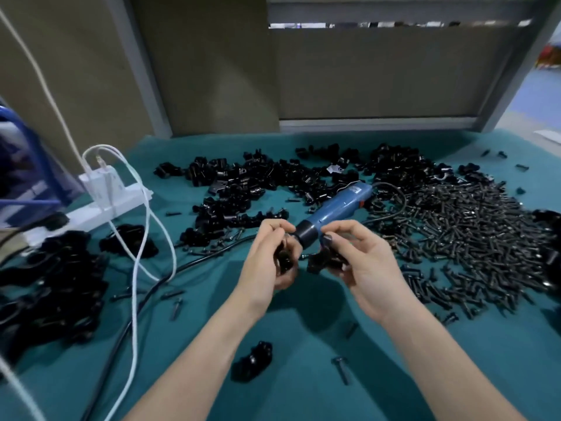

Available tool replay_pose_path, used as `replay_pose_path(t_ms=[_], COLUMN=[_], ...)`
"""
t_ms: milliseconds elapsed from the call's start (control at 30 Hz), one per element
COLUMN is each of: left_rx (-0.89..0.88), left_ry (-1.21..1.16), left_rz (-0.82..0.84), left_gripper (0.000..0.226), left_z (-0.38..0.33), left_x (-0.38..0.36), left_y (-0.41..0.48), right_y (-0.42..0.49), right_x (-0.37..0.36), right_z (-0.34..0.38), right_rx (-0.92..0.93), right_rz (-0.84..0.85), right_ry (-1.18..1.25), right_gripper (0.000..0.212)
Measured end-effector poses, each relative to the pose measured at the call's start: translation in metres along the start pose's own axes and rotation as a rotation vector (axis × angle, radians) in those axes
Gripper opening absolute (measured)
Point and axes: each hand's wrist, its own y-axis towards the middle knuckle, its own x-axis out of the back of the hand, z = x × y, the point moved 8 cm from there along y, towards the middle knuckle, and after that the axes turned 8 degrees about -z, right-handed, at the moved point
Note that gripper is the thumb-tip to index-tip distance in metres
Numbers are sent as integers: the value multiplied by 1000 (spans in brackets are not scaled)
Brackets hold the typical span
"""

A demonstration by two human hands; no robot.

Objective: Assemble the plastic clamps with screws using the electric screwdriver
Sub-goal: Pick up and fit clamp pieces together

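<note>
Covering the bench, a teal cloth (303,396) lay under everything. Landmark taken: the blue electric screwdriver (337,205), which lay on its side mid-cloth with its dark nose toward you and its tail pointing away and to the right.

- Right of the screwdriver: a broad screw heap (455,238), dark and thickly spread.
- Beyond it and to its left: a long scatter of black plastic clamps (243,183).
- Far left of it and nearer you: a second clamp pile (51,284), blurred at the edge of view.
- Left of it, at the cloth's edge: a white power strip (91,214) with a white charger plugged in. A white cable (145,238) looped from there toward you.
- From near the screwdriver's nose, a black cord (151,287) ran left and toward you across the cloth.

You held both hands up just in front of the screwdriver's nose, close together.

- Your left hand (267,265) had its fingers curled round a black clamp piece (283,259), with thumb and forefinger pinched together above it.
- Your right hand (364,262) gripped a second clamp half (320,261) between its thumb and bent fingers.
- The two parts sat near each other. Blur kept me from telling whether they touched.

Nearer you than the screwdriver, a lone clamp (253,361) lay on the cloth. A single screw (341,369) lay to that clamp's right, apart from it.
</note>
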Motion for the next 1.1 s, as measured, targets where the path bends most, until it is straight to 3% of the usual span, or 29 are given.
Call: replay_pose_path(t_ms=[67, 133, 200, 333, 400, 467, 633, 800, 1100], left_rx=[-80, -148, -153, -136, -120, -142, -138, -126, -88], left_ry=[143, 257, 266, 196, 167, 189, 147, 120, 100], left_rz=[40, 118, 200, 168, 70, 17, 93, 201, 176], left_gripper=[26, 22, 22, 57, 50, 37, 38, 28, 34], left_z=[-3, -4, -4, -5, -5, -7, -7, -5, 1], left_x=[-6, -12, -16, -13, -5, 1, -6, -13, -10], left_y=[-4, -7, -10, -6, -4, -2, -4, -8, -7], right_y=[-1, -2, -3, -2, -2, -1, 3, 3, 3], right_x=[5, 8, 9, 5, 2, 2, 10, 11, 12], right_z=[1, 2, 2, -5, -7, -6, 1, 5, 7], right_rx=[84, 127, 118, -86, -143, -130, -9, 2, 36], right_rz=[-75, -110, -106, 5, 91, 109, -16, -19, -13], right_ry=[-199, -245, -229, 10, 159, 154, 26, 97, 76], right_gripper=[25, 21, 20, 4, 24, 37, 39, 44, 42])
